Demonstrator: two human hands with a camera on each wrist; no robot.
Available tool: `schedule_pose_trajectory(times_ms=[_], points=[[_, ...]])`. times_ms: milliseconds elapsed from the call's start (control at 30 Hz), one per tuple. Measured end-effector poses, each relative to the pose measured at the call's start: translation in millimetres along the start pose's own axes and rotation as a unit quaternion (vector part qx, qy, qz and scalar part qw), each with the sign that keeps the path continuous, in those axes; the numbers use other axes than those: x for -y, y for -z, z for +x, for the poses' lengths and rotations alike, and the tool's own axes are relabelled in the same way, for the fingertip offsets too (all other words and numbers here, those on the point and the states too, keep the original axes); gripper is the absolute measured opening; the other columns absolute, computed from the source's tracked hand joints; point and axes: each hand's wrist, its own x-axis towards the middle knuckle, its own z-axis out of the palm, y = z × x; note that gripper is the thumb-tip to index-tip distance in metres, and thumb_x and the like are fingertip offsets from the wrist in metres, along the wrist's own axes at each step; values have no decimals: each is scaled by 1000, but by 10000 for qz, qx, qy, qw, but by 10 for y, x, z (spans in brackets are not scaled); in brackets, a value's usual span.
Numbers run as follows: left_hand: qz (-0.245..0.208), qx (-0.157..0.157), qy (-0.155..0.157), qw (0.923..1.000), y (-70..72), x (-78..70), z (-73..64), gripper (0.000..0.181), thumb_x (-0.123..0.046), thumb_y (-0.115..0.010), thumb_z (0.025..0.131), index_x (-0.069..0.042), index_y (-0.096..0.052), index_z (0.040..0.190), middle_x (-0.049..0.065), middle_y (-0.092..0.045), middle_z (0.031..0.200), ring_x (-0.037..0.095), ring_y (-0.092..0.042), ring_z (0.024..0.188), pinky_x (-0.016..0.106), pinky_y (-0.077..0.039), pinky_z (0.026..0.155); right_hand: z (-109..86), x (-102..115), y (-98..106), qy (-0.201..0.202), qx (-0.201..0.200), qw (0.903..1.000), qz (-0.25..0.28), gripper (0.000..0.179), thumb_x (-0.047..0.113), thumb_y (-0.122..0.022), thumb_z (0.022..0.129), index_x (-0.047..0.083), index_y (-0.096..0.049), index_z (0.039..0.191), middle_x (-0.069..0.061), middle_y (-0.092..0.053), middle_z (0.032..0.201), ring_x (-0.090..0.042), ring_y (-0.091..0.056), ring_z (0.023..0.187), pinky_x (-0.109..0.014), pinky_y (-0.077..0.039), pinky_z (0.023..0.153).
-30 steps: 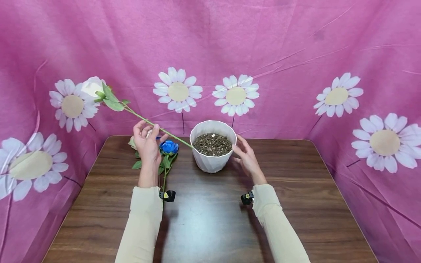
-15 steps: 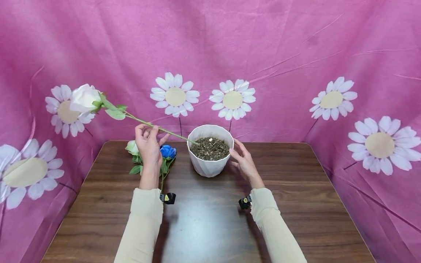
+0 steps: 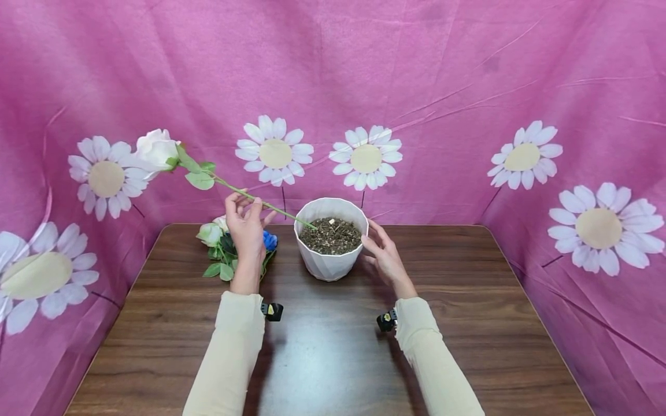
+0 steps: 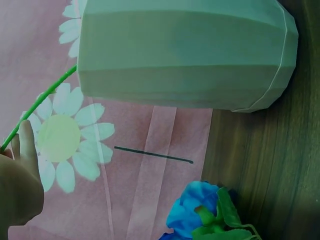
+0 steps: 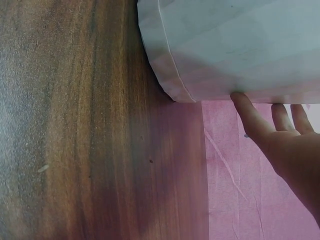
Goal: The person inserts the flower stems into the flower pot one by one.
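l grip [image 3: 247, 228] in pinch, r grip [image 3: 386, 253] spread, both arms [image 3: 225, 352] fwd

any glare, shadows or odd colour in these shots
Head view: glare on the table, dark shadows beside the left sleeve and right sleeve; left wrist: green cast over the white pot; right wrist: pale sheen at the frame's left edge.

Pot [image 3: 330, 267], flowers [image 3: 210, 235] on brown table [image 3: 322, 346]
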Motion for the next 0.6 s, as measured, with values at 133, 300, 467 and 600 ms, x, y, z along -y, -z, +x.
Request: schedule_pose_trajectory(times_ms=[133, 300, 467, 600], points=[[132, 71, 20, 9999, -33, 28, -2, 19, 2, -59, 100, -10, -55, 114, 9, -53, 99, 19, -62, 81, 37, -64, 69, 10, -12, 5, -13, -6, 10000, 6, 57, 8, -51, 104, 7, -31, 157, -23, -35, 156, -40, -41, 136, -58, -48, 102], [150, 159, 65, 9997, -82, 73, 2, 15, -1, -59, 101, -11, -57, 111, 11, -55, 96, 19, -63, 81, 35, -64, 67, 13, -11, 0, -16, -10, 10000, 15, 57, 7, -50, 105, 7, -30, 158, -22, -34, 157, -39, -39, 138, -62, -45, 104], [126, 212, 132, 9996, -146, 122, 16, 12, 0, -59, 101, -9, -59, 109, 11, -57, 93, 20, -63, 80, 34, -64, 65, 7, -5, -4, 1, -5, 10000, -12, 57, 7, -50, 105, 7, -30, 158, -22, -34, 157, -39, -39, 139, -62, -44, 104], [137, 257, 178, 9994, -197, 150, 21, 12, 0, -60, 100, 2, -58, 112, 8, -57, 89, 20, -63, 79, 35, -64, 67, 4, 3, -7, 0, -7, 10000, -15, 57, 7, -50, 105, 7, -30, 158, -22, -34, 157, -39, -38, 139, -63, -44, 104]])
